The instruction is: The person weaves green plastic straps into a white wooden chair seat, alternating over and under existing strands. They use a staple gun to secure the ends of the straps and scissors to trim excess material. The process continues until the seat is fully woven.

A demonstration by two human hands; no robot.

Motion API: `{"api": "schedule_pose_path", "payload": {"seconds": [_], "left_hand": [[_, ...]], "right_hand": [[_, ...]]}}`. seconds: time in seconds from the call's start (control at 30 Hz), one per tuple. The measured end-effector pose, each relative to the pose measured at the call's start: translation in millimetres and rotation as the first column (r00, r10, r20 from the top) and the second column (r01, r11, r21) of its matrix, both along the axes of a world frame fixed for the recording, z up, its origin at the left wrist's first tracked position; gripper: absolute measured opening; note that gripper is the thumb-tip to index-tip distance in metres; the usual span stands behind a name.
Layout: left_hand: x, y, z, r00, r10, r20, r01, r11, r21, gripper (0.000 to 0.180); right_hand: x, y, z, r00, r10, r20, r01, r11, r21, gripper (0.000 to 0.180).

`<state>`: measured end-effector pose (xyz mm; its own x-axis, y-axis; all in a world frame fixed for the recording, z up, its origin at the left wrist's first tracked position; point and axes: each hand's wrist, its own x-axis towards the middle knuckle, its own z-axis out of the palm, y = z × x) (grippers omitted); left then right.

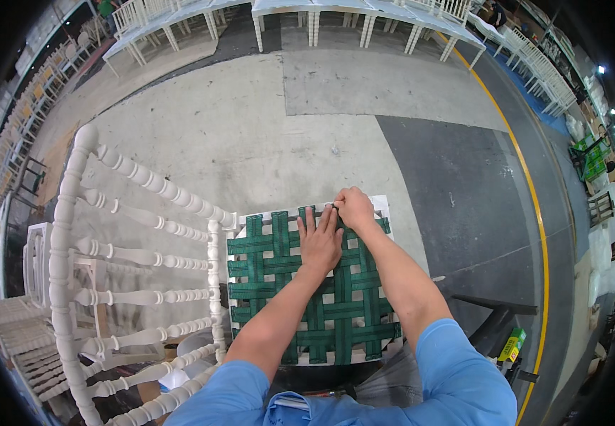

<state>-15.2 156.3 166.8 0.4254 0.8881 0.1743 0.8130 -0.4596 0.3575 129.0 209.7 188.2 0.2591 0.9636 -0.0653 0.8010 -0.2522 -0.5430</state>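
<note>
In front of me is a white chair with a turned-spindle back (147, 177), its back standing on my left. Dark green straps, woven over and under, form the webbing (346, 310) across its seat frame (380, 206). Flat on this webbing near the far edge lies my left hand (319, 243), fingers stretched out. My right hand (355, 209) is closed at the far edge of the frame, just right of the left fingertips. Whatever its fingers pinch there is hidden.
White chairs (407, 35) stand in a row at the far side, more along the left and right. A black metal stand (495, 312) and a green and yellow box (512, 344) are close on my right. A yellow line (535, 213) runs along the floor.
</note>
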Motion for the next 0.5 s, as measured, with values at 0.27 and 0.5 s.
{"api": "schedule_pose_path", "payload": {"seconds": [0.27, 0.5], "left_hand": [[6.7, 4.1, 0.6, 0.999, 0.024, -0.033, -0.023, 0.999, 0.026, 0.058], [25.3, 2.0, 3.2, 0.998, 0.015, -0.068, -0.01, 0.997, 0.075, 0.053]], "right_hand": [[63.5, -47.1, 18.3, 0.746, -0.078, -0.662, 0.259, 0.949, 0.179, 0.027], [178.3, -374.6, 93.1, 0.577, -0.627, -0.523, 0.779, 0.615, 0.123, 0.015]]}}
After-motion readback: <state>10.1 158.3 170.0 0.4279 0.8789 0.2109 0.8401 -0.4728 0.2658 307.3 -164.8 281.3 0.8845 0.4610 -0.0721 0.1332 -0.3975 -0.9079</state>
